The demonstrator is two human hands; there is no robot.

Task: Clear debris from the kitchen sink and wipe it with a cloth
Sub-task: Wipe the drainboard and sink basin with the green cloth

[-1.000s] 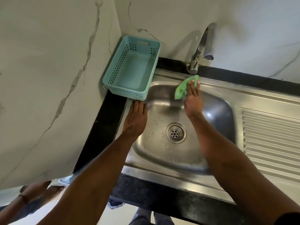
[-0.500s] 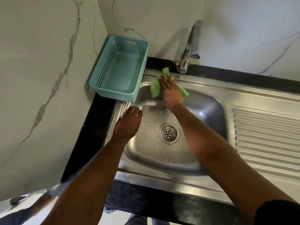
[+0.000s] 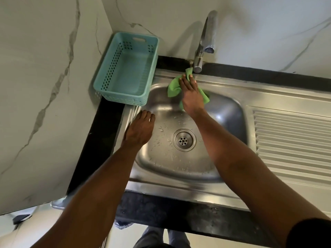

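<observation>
Stainless steel kitchen sink (image 3: 227, 111) is getting wiped: right hand (image 3: 192, 94) presses the green cloth (image 3: 172, 88) flat-fingered just below the chrome tap (image 3: 204, 43), left hand (image 3: 139, 130) resting open on the rim, probably for balance.

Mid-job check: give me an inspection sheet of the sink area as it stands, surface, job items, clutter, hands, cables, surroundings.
Surface: steel sink basin, water droplets around the drain; ribbed drainboard on the right.
Job's things: green cloth pressed on the back rim below the faucet.
Clutter: teal basket, nothing in it, on the back left corner.
Hands: right hand flat on the cloth; left hand rests on the sink's left edge.
Cables: nothing seen.
Surroundings: marble-look walls, black countertop.
</observation>
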